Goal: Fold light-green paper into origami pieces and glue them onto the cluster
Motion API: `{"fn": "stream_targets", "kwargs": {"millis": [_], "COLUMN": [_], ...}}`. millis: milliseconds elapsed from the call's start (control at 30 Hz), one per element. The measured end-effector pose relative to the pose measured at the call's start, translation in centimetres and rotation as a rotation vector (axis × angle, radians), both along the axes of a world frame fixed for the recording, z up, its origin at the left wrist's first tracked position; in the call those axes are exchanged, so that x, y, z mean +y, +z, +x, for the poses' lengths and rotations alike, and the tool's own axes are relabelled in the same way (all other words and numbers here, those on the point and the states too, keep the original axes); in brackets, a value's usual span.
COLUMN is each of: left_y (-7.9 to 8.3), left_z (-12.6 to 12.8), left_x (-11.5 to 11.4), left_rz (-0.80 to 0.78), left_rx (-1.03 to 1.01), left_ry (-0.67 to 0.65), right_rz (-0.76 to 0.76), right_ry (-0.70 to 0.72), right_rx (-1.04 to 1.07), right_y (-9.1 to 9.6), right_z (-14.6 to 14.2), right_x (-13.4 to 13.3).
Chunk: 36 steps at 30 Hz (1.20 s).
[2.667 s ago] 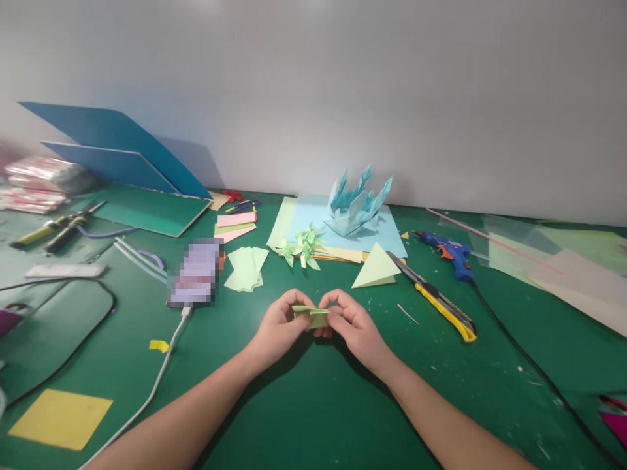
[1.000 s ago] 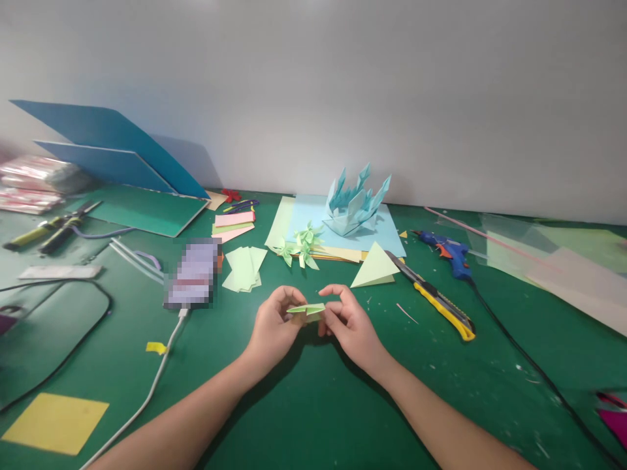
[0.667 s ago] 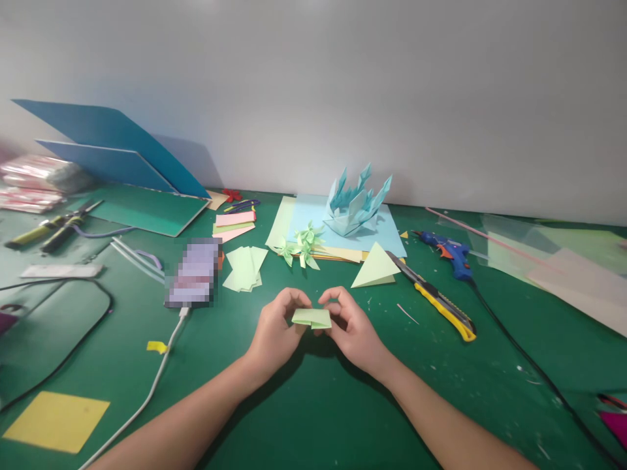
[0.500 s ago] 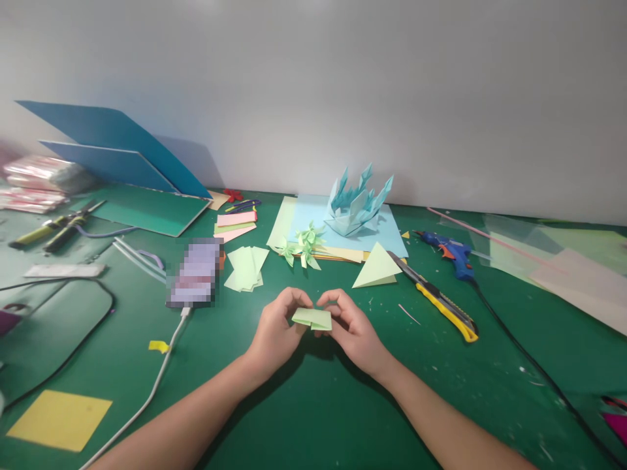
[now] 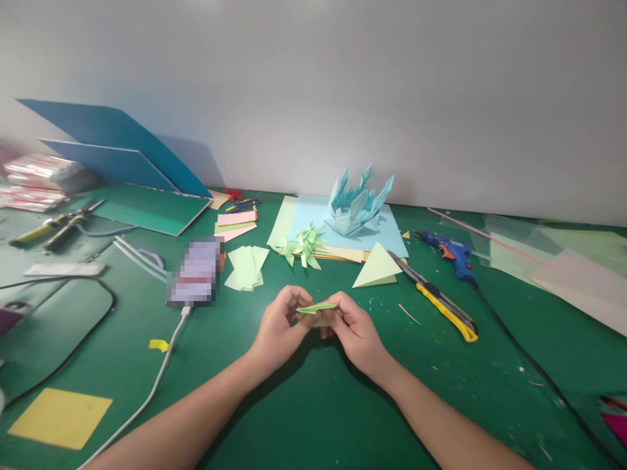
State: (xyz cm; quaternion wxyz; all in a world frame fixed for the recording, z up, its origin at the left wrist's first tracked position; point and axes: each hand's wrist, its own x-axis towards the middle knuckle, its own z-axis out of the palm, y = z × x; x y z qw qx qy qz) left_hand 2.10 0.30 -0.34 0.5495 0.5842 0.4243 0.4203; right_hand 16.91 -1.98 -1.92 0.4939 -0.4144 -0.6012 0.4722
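Between both hands, just above the green tabletop, is a small folded piece of light green paper (image 5: 316, 308). My left hand (image 5: 287, 326) pinches its left side, thumb in front and fingers curled behind. On the right side, my right hand (image 5: 353, 329) grips it the same way. Part of the paper is hidden behind the thumbs. Beyond the hands lie small green origami flowers (image 5: 306, 245), a stack of light green paper pieces (image 5: 246, 267) and a folded green paper triangle (image 5: 377, 266).
A yellow utility knife (image 5: 443, 303) and a blue glue gun (image 5: 453, 251) with a black cord lie to the right. Left is a phone (image 5: 196, 271) on a white cable (image 5: 164, 378). Behind stands a blue origami piece (image 5: 357, 205) on paper sheets. Pliers (image 5: 59, 228) lie far left.
The folded paper has tilted, so its thin edge now faces me more. My right hand has closed in on it, and both thumbs press its near side.
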Motion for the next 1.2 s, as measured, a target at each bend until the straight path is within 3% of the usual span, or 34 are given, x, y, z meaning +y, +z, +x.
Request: {"fn": "stream_targets", "kwargs": {"millis": [167,433,667,933,1200], "left_y": [0.47,0.52,0.69,0.4,0.66], "left_z": [0.04,0.13,-0.08,0.27,0.03], "left_x": [-0.04,0.53,0.58,0.48,0.44], "left_rz": [-0.091,-0.134,-0.145,-0.216,-0.232], "left_rx": [-0.08,-0.133,-0.11,-0.268,-0.217], "left_ry": [-0.066,-0.006,-0.005,-0.142,-0.055], "right_rz": [0.002,0.002,-0.008,-0.059,-0.07], "right_ry": [-0.078,-0.162,-0.153,-0.126,-0.075], "right_rx": [0.017,0.008,0.024,0.117,0.106], "right_y": [-0.14,-0.4,-0.22,-0.12,-0.37], "right_z": [0.1,0.03,-0.03,0.01,-0.2], "right_x": [0.14,0.25,0.13,0.32,0.28]}}
